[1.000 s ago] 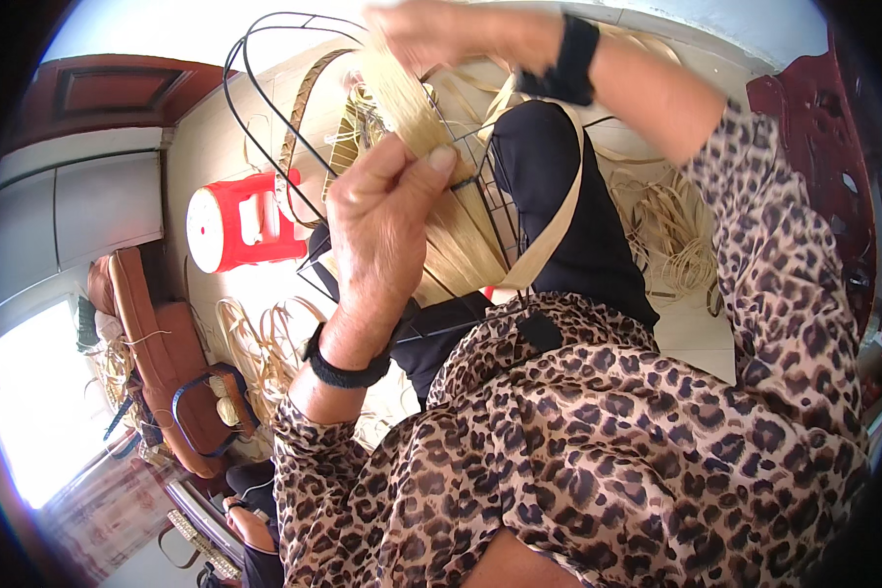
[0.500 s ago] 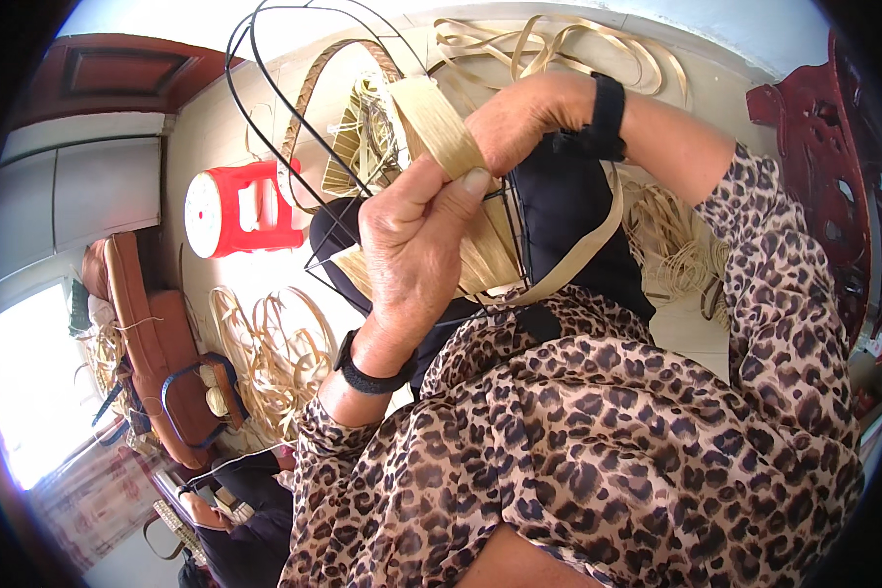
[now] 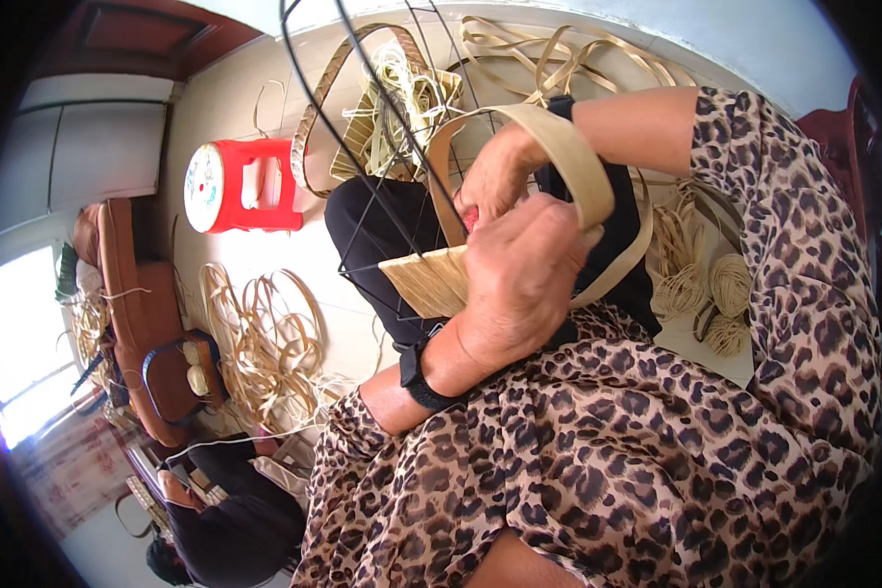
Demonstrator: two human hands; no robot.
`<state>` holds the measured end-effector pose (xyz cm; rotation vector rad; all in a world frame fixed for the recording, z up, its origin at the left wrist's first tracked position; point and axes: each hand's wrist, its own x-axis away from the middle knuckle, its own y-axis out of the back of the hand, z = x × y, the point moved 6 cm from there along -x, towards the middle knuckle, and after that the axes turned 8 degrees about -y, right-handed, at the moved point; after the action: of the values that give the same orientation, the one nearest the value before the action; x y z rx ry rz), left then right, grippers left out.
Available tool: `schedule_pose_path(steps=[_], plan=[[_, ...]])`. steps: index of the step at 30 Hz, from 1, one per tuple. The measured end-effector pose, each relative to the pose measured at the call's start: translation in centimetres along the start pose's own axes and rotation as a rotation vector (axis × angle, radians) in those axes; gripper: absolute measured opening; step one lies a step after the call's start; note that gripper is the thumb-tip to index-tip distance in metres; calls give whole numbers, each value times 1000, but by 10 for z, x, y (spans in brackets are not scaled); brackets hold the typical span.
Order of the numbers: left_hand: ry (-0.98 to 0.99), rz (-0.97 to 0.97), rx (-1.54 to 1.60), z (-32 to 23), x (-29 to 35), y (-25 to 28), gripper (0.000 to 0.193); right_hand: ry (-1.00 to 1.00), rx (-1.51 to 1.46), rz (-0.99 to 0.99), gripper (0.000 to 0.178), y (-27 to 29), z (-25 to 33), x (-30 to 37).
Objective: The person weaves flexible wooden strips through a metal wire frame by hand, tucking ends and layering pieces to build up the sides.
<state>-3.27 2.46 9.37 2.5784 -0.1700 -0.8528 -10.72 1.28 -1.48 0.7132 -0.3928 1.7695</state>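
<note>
A black wire basket frame (image 3: 370,201) rests over my lap, with a panel of flat tan strips (image 3: 429,281) wrapped round its near part. My left hand (image 3: 524,265) is closed round the edge of this panel, next to a loose length of the strip. A loop of wide tan strip (image 3: 549,132) arches over both hands. My right hand (image 3: 500,176) reaches down inside that loop with curled fingers. A small red patch (image 3: 470,218) shows at its fingertips, and what they pinch is hidden behind my left hand.
A red stool (image 3: 255,186) with a white seat lies on its side. Beyond my knees is a handled basket (image 3: 358,127) filled with pale strands. Tan strip coils (image 3: 265,343) lie at left, cord balls (image 3: 730,284) at right. Another person (image 3: 230,519) sits at lower left.
The strip has gone from a straight pull to a raised loop. My left hand has moved right and lower; my right hand has turned down into the loop. The frame has tilted.
</note>
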Motion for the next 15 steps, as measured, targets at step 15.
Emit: schedule_pose_path(steps=[15], plan=[[-4,10,10,-4,-5,-8,16,139,-823,-713,29,97,-57,14]])
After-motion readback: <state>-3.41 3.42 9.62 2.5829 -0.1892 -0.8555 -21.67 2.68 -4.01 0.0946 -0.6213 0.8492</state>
